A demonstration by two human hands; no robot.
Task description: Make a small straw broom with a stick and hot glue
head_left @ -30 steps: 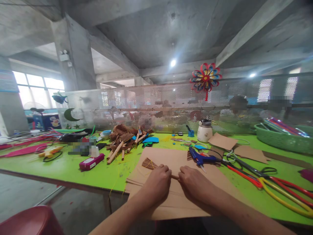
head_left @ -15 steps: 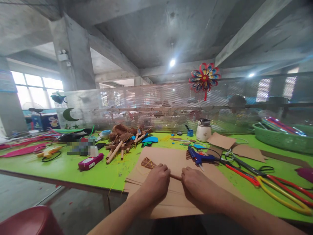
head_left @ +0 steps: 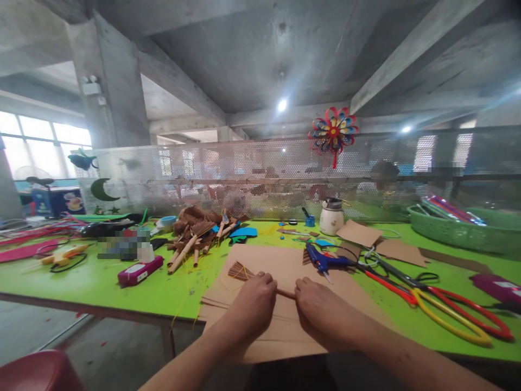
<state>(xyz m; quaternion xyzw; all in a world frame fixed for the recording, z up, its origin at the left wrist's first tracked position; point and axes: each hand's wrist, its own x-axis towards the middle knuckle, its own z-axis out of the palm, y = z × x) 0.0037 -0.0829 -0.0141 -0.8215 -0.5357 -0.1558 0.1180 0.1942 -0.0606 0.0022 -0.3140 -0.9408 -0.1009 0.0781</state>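
Both my hands hold a small broom made of brown paper (head_left: 241,270), with a fringed head tied in yellow strands at its left end. My left hand (head_left: 257,301) is closed round it just right of the fringe. My right hand (head_left: 315,304) grips the far end of the rolled handle, and a short length shows between the two fists. Under them lies a stack of brown paper sheets (head_left: 268,255). A blue glue gun (head_left: 325,260) rests on the paper's right side, close to my right hand, with a corrugated brown piece partly beneath it.
Right of the paper lie red-handled and yellow-handled scissors (head_left: 451,317). A green basket (head_left: 439,231) stands behind them. Similar rolled paper pieces (head_left: 191,244) are heaped at the back left, near a purple power strip (head_left: 140,270). A white jar (head_left: 331,217) stands by the mesh partition (head_left: 228,163).
The view has turned slightly right, so the table's things appear farther left. Both hands keep their hold on the paper broom, with hardly any change in grip.
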